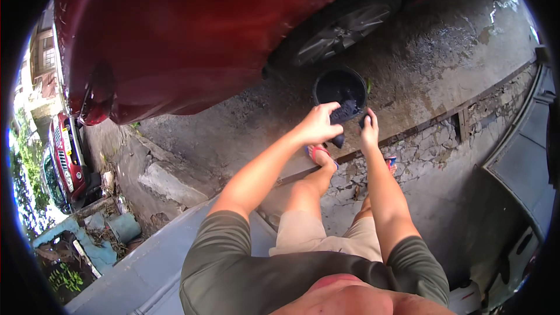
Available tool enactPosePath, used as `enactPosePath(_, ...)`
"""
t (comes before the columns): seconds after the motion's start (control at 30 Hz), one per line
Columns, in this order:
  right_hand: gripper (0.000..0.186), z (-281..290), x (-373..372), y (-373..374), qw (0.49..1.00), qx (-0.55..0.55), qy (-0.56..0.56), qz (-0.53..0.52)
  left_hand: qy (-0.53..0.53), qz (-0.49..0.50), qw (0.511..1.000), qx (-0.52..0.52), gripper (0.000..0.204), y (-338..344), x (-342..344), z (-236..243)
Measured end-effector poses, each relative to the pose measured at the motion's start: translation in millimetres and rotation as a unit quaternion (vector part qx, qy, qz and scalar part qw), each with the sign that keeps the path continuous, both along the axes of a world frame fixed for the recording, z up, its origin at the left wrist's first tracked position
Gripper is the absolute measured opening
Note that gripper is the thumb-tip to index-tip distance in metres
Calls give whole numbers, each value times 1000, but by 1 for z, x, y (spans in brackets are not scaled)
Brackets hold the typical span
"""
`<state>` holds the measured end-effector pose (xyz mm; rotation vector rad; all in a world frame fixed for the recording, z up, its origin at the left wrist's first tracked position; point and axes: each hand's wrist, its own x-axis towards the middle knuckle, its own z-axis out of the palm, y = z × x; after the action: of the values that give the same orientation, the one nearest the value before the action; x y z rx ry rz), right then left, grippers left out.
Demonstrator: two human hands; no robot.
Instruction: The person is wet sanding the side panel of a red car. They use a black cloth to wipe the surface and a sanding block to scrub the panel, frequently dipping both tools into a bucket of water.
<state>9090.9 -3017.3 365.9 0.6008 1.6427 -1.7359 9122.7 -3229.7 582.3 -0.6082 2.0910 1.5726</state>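
Note:
My left hand [319,125] grips a dark wet cloth [337,137] just in front of a black bucket [326,79] on the concrete. My right hand [368,125] is closed on a dark bit of what looks like the same cloth, at the bucket's front right. The middle of the cloth merges with the bucket's dark inside, so its outline is hard to make out. The bucket stands beside the wheel [344,32] of a dark red car [175,29], whose body fills the upper left.
My sandalled feet are below my hands, along a cracked concrete edge [437,140]. A grey car-like metal body [513,151] is at the right, a grey metal surface [134,280] at lower left, another red vehicle [67,157] and plants [64,277] at the far left.

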Motion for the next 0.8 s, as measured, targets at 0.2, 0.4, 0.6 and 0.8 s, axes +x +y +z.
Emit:
enactPosePath(0.2,38,129,6,-164,928,-312,-123,-161,214,-79,973,-23,52,-62,52,76)
enactPosePath(0.4,53,204,28,-210,831,-554,32,-37,262,289,906,162,99,-59,62,91)
enactPosePath(0.6,62,296,17,-216,885,-63,398,233,168,541,676,470,36,-75,57,76)
enactPosePath(0.8,51,293,-22,-175,992,-47,104,-47,204,453,654,571,60,-93,46,124)
